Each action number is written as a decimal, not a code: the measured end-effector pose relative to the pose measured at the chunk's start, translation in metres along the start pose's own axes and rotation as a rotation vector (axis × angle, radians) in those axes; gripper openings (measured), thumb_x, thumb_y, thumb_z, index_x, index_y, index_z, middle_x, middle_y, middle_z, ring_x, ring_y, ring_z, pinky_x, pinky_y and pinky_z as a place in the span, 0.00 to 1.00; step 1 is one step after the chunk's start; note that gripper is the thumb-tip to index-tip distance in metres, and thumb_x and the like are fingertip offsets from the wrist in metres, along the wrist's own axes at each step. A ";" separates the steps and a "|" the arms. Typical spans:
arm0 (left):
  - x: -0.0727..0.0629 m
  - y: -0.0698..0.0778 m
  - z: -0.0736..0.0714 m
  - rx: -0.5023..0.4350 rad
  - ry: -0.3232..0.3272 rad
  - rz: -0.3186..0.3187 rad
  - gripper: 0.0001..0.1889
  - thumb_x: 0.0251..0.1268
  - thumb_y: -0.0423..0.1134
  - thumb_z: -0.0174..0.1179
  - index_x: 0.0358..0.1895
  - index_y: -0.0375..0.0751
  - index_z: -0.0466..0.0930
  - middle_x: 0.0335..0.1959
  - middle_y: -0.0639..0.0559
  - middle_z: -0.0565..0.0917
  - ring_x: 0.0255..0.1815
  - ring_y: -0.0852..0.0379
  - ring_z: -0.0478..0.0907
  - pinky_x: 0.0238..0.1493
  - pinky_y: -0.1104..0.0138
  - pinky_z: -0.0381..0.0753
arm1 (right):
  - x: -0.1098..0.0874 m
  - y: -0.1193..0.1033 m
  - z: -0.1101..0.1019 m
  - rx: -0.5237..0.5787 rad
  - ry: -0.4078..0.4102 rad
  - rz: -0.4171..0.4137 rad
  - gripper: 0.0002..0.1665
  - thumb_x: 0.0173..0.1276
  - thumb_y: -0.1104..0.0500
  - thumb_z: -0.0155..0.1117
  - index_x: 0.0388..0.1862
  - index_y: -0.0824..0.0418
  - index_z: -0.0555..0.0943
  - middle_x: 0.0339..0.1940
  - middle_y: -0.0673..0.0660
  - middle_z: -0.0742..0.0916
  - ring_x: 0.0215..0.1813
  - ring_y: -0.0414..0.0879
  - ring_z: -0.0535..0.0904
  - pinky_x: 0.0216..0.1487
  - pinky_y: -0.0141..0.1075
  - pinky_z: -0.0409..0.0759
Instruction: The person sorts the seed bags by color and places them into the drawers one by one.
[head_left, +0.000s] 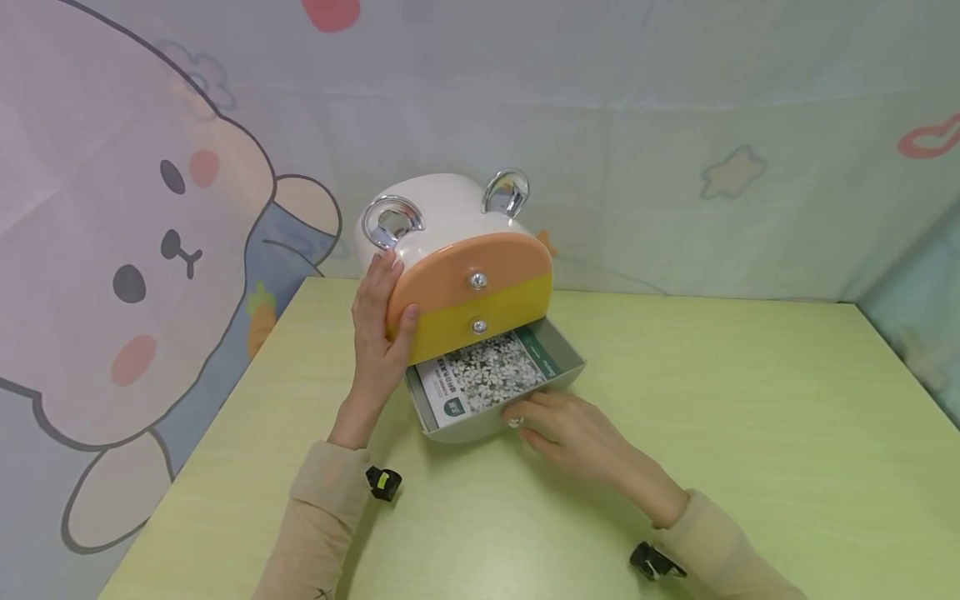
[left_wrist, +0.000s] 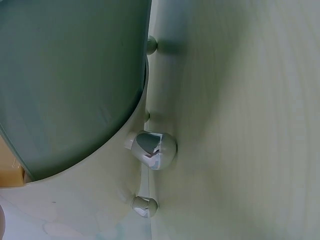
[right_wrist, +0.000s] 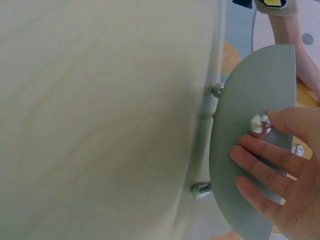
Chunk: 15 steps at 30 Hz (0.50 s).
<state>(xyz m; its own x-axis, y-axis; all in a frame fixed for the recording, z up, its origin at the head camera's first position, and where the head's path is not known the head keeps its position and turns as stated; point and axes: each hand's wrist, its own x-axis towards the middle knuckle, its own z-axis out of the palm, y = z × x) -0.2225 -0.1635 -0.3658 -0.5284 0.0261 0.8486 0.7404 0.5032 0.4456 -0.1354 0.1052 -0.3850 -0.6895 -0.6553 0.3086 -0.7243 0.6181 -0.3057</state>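
A small rounded chest of drawers (head_left: pixel 442 212), white with an orange and a yellow drawer front and shiny ears, stands on the table. My left hand (head_left: pixel 378 333) rests against its left side, thumb on the front edge. The lowest drawer (head_left: pixel 465 431), grey-green, is pulled out. Inside lies a card box (head_left: pixel 491 371) printed with white flowers. My right hand (head_left: pixel 577 433) is at the front of this drawer, thumb and forefinger about its round silver knob (right_wrist: pixel 260 125). Its other fingers lie against the drawer front. The drawer's underside (left_wrist: pixel 70 90) fills the left wrist view's upper left.
The chest stands on shiny round feet (left_wrist: pixel 155 150) on the pale green table (head_left: pixel 712 400). A printed cloth with a bear (head_left: pixel 172 217) hangs behind and to the left. Small black wrist devices (head_left: pixel 384 483) hang at both sleeves.
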 end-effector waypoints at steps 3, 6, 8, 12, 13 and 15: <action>0.000 -0.001 0.001 0.000 0.003 0.005 0.27 0.74 0.54 0.45 0.69 0.45 0.63 0.75 0.51 0.62 0.78 0.51 0.53 0.77 0.50 0.48 | 0.002 0.001 0.001 0.004 0.009 -0.005 0.15 0.64 0.60 0.64 0.50 0.51 0.82 0.48 0.50 0.87 0.48 0.44 0.83 0.48 0.37 0.82; 0.001 -0.001 0.001 0.005 0.003 0.005 0.27 0.74 0.54 0.45 0.69 0.45 0.63 0.75 0.51 0.62 0.78 0.51 0.53 0.77 0.50 0.48 | 0.005 0.001 0.001 0.007 0.009 0.001 0.15 0.64 0.59 0.64 0.51 0.52 0.82 0.49 0.50 0.86 0.49 0.45 0.83 0.49 0.38 0.83; 0.001 -0.001 0.000 0.007 0.002 0.004 0.27 0.74 0.54 0.45 0.69 0.45 0.62 0.75 0.51 0.62 0.78 0.51 0.53 0.77 0.50 0.48 | 0.006 0.001 0.001 0.012 0.003 0.011 0.15 0.65 0.59 0.64 0.51 0.52 0.81 0.49 0.50 0.86 0.50 0.45 0.83 0.49 0.38 0.83; 0.000 -0.001 0.001 -0.004 0.002 0.003 0.26 0.74 0.53 0.45 0.69 0.45 0.63 0.75 0.51 0.62 0.78 0.51 0.54 0.77 0.50 0.48 | 0.008 0.002 0.002 0.017 -0.007 0.023 0.16 0.65 0.58 0.64 0.52 0.52 0.81 0.50 0.51 0.86 0.50 0.45 0.83 0.49 0.38 0.83; 0.000 -0.001 0.001 -0.008 0.002 0.003 0.26 0.74 0.53 0.45 0.69 0.45 0.63 0.74 0.50 0.62 0.78 0.51 0.54 0.77 0.50 0.47 | 0.009 0.002 0.002 0.017 -0.008 0.025 0.16 0.65 0.58 0.64 0.52 0.52 0.81 0.50 0.51 0.86 0.50 0.45 0.83 0.49 0.38 0.83; 0.000 -0.001 0.001 -0.015 0.000 0.001 0.26 0.74 0.52 0.45 0.69 0.46 0.63 0.75 0.50 0.62 0.78 0.51 0.53 0.78 0.50 0.47 | 0.010 0.003 0.003 0.016 -0.009 0.032 0.16 0.65 0.58 0.63 0.53 0.52 0.81 0.50 0.51 0.86 0.50 0.45 0.83 0.50 0.38 0.83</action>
<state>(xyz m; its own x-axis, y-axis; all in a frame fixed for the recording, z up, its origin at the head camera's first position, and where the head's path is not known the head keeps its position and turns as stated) -0.2237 -0.1634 -0.3665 -0.5274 0.0265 0.8492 0.7474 0.4898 0.4489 -0.1448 0.0992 -0.3858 -0.7119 -0.6395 0.2902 -0.7017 0.6314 -0.3299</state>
